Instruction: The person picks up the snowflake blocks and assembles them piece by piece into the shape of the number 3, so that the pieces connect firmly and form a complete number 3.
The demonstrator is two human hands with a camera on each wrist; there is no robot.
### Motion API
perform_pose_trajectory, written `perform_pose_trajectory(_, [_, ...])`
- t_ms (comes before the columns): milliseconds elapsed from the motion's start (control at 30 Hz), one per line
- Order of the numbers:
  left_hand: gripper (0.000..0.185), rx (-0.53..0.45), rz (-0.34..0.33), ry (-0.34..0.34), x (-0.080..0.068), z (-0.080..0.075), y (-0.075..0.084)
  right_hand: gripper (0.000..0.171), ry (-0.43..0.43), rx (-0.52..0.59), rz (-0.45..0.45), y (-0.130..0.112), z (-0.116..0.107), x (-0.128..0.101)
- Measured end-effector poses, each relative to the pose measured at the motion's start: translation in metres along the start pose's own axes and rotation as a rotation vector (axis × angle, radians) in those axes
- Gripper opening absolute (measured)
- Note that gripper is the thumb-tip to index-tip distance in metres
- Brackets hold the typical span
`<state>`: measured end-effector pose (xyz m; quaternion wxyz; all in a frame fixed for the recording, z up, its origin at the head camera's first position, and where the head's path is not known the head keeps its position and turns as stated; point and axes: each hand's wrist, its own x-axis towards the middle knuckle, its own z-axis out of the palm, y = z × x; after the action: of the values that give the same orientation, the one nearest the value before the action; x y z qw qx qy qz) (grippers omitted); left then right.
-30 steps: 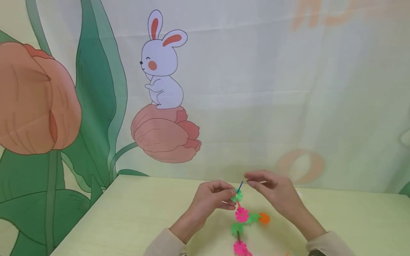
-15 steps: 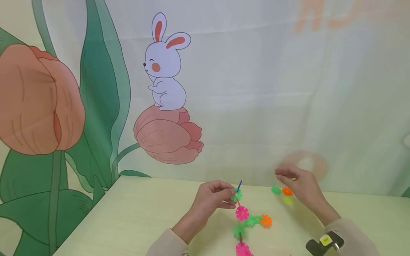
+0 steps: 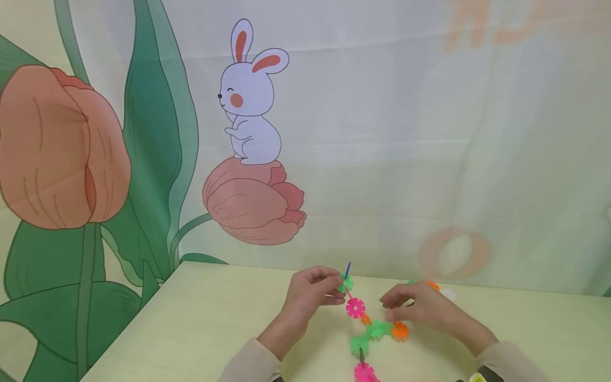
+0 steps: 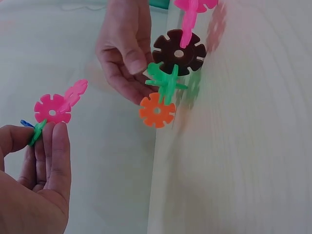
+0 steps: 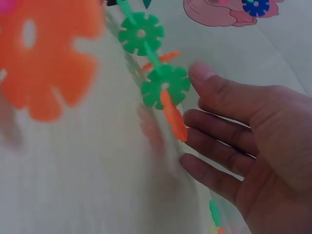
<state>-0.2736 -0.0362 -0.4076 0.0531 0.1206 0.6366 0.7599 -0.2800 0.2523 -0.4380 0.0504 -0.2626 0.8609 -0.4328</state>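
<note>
My left hand (image 3: 310, 294) pinches a green notched snowflake disc (image 3: 345, 283) between thumb and fingers. Slotted to that disc are a blue disc (image 3: 347, 269), edge-on in the head view, and two pink discs (image 4: 52, 108). A second run of joined discs stands on the table: green ones (image 5: 165, 87), orange ones (image 5: 174, 116), a brown disc (image 4: 179, 52) and pink ones (image 3: 365, 371). Beside its green and orange end is my right hand (image 5: 234, 126), fingers apart and loosely bent, holding nothing. In the left wrist view a gap separates the two runs.
Loose discs lie by the table's back edge behind my right hand, among them an orange disc (image 3: 433, 285) and a white disc (image 3: 447, 294). A printed cloth with a rabbit (image 3: 250, 116) and tulips hangs behind the pale table (image 3: 191, 318).
My right hand moved from near the blue disc out to the right, then back down beside the standing discs. My left hand, still pinching its discs, shifted slightly left and up.
</note>
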Motion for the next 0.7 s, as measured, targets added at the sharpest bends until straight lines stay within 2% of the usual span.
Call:
perform_pose_trajectory(100, [0.019,0.005,-0.005,0.010,0.001,0.000,-0.002,0.029,-0.060,0.053,-0.003,-0.003,0.006,-0.002])
perform_pose_trajectory(400, [0.018,0.010,-0.018,0.025,0.003,-0.001,-0.007,0.028,-0.126,0.096,0.020,-0.015,0.024,-0.007])
perform_pose_trajectory(533, [0.018,0.009,-0.021,0.030,0.003,-0.002,-0.009,0.024,-0.129,0.065,-0.004,-0.016,0.031,-0.006])
perform_pose_trajectory(700, [0.019,0.003,-0.019,0.045,0.004,-0.004,-0.009,0.018,-0.084,0.040,-0.021,-0.017,0.032,-0.006])
